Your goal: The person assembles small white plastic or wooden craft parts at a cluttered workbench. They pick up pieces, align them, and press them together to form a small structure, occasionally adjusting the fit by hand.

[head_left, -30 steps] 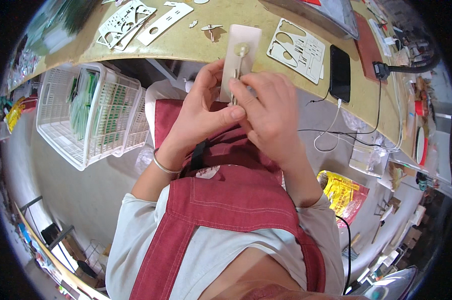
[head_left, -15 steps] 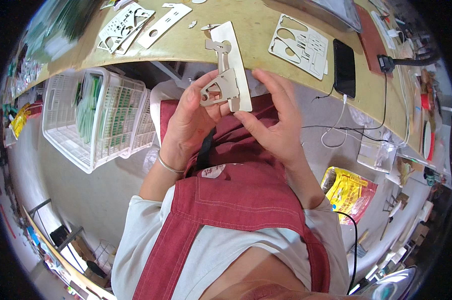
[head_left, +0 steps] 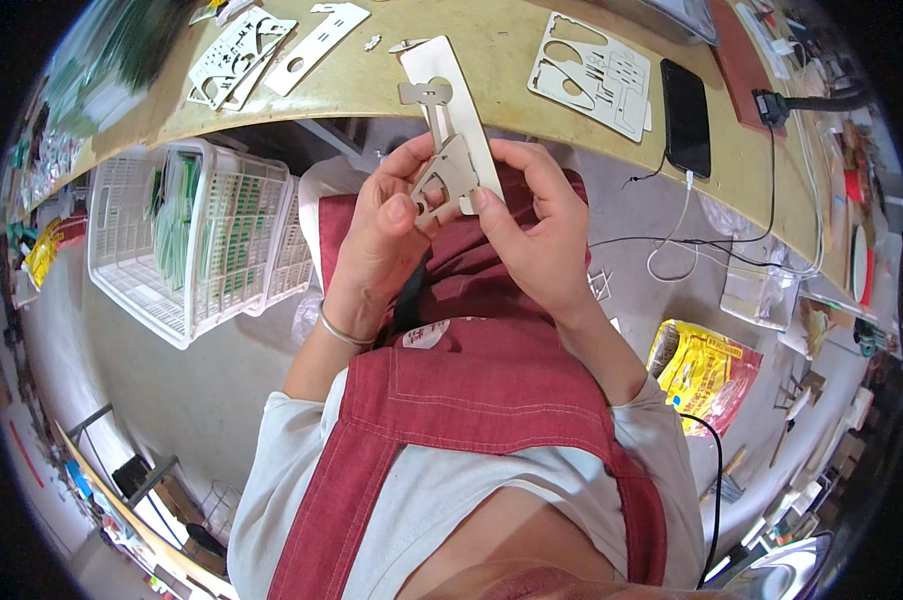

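Over my lap, at the table's front edge, I hold a small assembly of thin pale wooden pieces (head_left: 458,110), with a long flat strip and slotted cut-out parts standing on it. My left hand (head_left: 389,205) is closed around its lower left side, the fingers behind it and partly hidden. My right hand (head_left: 533,215) grips its lower right edge, with the thumb pressed on a small tab near the bottom corner. The far end of the assembly reaches over the table, next to a small loose piece (head_left: 374,43).
Cut-out sheets (head_left: 241,55) and a flat strip (head_left: 316,50) lie at the table's back left. Another cut-out sheet (head_left: 591,75) and a black phone (head_left: 686,120) with a white cable are at right. A white plastic crate (head_left: 193,250) stands left; a yellow bag (head_left: 701,370) lies on the floor.
My right hand has closed onto the assembly's lower right edge, where its fingers were spread before. The assembly has tilted slightly, its far end shifting left.
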`<state>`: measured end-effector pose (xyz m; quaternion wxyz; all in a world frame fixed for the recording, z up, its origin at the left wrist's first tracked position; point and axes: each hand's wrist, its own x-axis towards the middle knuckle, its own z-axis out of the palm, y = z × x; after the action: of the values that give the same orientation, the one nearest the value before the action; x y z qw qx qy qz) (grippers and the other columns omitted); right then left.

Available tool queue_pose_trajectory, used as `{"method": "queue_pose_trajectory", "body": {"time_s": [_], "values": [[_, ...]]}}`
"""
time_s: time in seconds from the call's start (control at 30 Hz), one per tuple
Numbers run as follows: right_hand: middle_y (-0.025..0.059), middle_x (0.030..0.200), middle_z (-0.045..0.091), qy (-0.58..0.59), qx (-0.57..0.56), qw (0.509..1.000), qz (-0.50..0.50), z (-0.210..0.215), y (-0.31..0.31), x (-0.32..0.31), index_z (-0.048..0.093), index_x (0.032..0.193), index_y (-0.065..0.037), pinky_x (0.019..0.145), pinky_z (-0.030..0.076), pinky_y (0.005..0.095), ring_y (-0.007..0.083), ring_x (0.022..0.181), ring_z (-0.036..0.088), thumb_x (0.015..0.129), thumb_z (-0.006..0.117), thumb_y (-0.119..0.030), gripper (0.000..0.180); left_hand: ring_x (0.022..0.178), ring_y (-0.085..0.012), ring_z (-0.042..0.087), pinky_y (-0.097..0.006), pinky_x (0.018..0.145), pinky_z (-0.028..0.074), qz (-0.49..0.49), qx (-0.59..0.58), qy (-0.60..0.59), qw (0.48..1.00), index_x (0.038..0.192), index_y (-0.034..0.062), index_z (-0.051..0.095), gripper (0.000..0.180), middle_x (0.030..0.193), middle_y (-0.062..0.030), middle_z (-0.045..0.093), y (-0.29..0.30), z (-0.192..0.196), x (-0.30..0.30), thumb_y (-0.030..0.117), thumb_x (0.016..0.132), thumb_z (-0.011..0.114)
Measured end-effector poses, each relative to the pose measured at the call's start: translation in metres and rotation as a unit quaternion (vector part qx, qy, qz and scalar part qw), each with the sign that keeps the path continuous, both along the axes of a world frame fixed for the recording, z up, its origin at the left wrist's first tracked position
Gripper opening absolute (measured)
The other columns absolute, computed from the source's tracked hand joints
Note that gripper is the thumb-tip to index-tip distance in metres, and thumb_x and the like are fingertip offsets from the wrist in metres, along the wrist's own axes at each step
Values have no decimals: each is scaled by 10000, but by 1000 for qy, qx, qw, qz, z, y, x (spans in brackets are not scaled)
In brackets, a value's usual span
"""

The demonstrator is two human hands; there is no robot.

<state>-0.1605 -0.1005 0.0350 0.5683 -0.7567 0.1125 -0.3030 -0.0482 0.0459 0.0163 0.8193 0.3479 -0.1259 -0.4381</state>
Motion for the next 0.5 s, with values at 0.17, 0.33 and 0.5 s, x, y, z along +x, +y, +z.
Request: {"method": "queue_pose_trajectory", "body": {"time_s": [0.17, 0.33, 0.5], "values": [[178, 1225, 710, 0, -79, 997, -9, 6, -1, 0, 672, 1283, 27, 1011, 542, 376, 311, 1138, 710, 923, 716, 7, 364, 1218, -148, 675, -362, 1098, 574, 8, 13, -13, 1000, 1557, -14, 471, 1137, 1365, -60, 659, 0, 3, -5, 530, 720, 1018], [167, 1258, 710, 67, 157, 983, 65, -5, -8, -1, 653, 1329, 9, 1029, 544, 386, 316, 1172, 702, 891, 736, 24, 446, 1290, -258, 686, -402, 1087, 578, 3, -6, -59, 998, 1574, -14, 447, 1091, 1432, -136, 656, 4, -6, -2, 495, 779, 992], [147, 1257, 703, 2, -139, 990, -36, 6, -10, 0, 657, 1342, -6, 1002, 552, 386, 290, 1131, 693, 877, 771, -12, 479, 1328, -249, 650, -393, 1127, 538, 75, 3, -99, 992, 1564, -43, 444, 1050, 1460, -140, 635, -2, -2, -5, 341, 773, 1018]]}}
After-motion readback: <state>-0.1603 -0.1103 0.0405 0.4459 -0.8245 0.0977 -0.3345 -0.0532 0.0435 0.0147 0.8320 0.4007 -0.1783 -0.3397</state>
